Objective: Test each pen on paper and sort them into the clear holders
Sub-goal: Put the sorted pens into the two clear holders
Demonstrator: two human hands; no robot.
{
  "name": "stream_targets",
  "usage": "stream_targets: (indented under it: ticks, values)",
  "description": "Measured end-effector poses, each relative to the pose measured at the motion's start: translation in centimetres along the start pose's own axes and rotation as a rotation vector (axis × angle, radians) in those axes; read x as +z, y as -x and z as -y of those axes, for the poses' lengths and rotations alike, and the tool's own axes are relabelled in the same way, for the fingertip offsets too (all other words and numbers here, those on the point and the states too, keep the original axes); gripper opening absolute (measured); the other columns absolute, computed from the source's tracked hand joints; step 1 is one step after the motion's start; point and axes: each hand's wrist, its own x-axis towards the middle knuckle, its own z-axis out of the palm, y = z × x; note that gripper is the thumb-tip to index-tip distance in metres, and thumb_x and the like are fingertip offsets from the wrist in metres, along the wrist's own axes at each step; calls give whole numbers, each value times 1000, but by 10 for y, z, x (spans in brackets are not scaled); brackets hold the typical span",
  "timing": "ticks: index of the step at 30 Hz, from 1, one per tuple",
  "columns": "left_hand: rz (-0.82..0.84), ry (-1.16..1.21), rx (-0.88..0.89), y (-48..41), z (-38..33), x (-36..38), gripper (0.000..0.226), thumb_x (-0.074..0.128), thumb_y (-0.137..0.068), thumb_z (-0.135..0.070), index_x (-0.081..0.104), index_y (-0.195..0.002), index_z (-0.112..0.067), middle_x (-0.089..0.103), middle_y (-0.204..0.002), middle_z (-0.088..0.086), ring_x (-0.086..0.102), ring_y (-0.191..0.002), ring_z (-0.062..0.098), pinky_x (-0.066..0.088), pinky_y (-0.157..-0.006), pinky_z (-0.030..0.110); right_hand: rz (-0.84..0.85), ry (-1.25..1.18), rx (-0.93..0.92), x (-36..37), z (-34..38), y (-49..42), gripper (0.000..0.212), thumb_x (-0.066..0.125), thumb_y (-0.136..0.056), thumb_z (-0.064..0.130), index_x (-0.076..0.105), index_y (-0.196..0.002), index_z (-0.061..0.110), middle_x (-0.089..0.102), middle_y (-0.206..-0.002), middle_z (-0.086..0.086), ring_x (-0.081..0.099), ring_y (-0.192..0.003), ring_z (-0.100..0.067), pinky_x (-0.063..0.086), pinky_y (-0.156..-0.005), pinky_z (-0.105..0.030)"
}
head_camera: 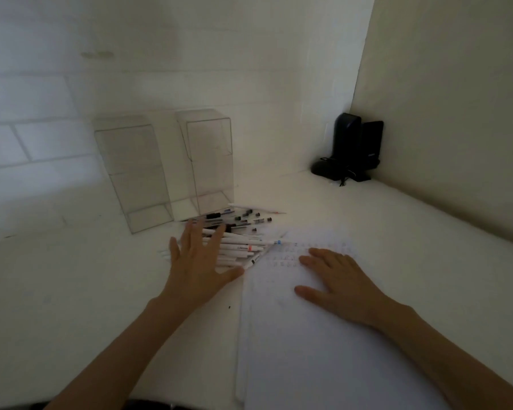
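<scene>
I see a white table (71, 291) by pale walls (190, 54). Two clear holders (134, 173) stand far left. Right of them lies one pen pile (243, 247), too jumbled to count, beneath the spread left hand (196, 267). The right hand (338, 282) presses flat on one paper (293, 350).

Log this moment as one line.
stage: no pen held yet | left hand: open, spread over pens | right hand: flat on paper | holders: both look empty
</scene>
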Motion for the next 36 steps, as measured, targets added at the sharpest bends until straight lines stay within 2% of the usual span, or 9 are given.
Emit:
stream_targets:
  ticks: [7, 9, 11, 15, 18, 21, 24, 32, 36]
  values:
    - [59, 170, -177, -4, 24, -8, 110, 58, -62, -71, 2, -146, -28, -9, -154, 6, -10, -141, 25, 0, -112, 47, 75, -45, 40, -26, -13, -4, 124, -4, -43, 99, 30, -142, 32, 23, -152, 6, 21, -139, -14, 16, -116, -38]
    - [93, 146, -144, -7, 30, -8, 113, 60, -62, -71, -2, -146, -29, -10, -154, 7, -10, -141, 26, 0, -112, 47, 55, -175, 20, -35, 3, -26, 101, 19, -65, 92, 35, -141, 27, 29, -149, 1, 30, -135, -17, 25, -112, -35]
    - [118, 129, -147, -11, 36, -8, 114, 61, -62, -73, -3, -146, -29, -9, -153, 7, -8, -141, 26, 2, -112, 48, 13, -298, -24, -42, 20, -57, 64, 45, -88, 60, 36, -140, 24, 31, -147, 0, 31, -133, -17, 28, -109, -31]
    - [65, 135, -282, -10, 39, -13, 105, 63, -73, -60, -2, -146, -24, -10, -153, 10, -5, -140, 28, 2, -111, 47, -33, -423, -10, -49, 45, -134, 59, 45, -94, 46, 31, -144, 18, 28, -151, -5, 28, -136, -22, 24, -112, -33]
    - [-28, 85, -477, 5, 33, -13, 84, 59, -81, -49, 17, -143, -11, 15, -146, 20, 19, -132, 35, 21, -105, 45, 21, -422, 68, -45, 57, -181, 65, 41, -95, 51, 25, -148, 17, 22, -154, -7, 24, -140, -26, 21, -115, -39]
    - [-19, 8, -550, 19, 20, -13, 53, 46, -86, -55, 45, -116, -11, 42, -119, 11, 40, -112, 28, 33, -90, 37, 112, -327, 116, -32, 65, -207, 67, 36, -93, 58, 26, -146, 18, 26, -152, -11, 26, -137, -32, 23, -112, -43]
    - [53, 20, -526, 20, -2, -12, 58, 27, -86, -65, 48, -110, -17, 44, -115, 5, 41, -110, 23, 33, -90, 35, 119, -129, 73, -19, 75, -216, 63, 32, -93, 58, 40, -137, 14, 37, -141, -15, 32, -127, -35, 29, -105, -44]
    - [45, 754, -678, -16, -31, -1, 65, 49, -90, -42, 34, -134, 3, 20, -141, 20, 30, -127, 31, 28, -105, 34, 311, -199, -50, -30, 103, -190, 63, 31, -92, 62, 47, -131, 14, 45, -132, -11, 44, -119, -28, 36, -102, -39]
    - [-90, 1097, -868, -30, -39, -6, 53, 48, -93, -30, 32, -132, 3, 32, -134, 23, 45, -113, 34, 44, -91, 38, 350, -338, -76, -37, 111, -174, 51, 36, -94, 57, 55, -111, 13, 54, -110, -2, 52, -100, -19, 40, -87, -30]
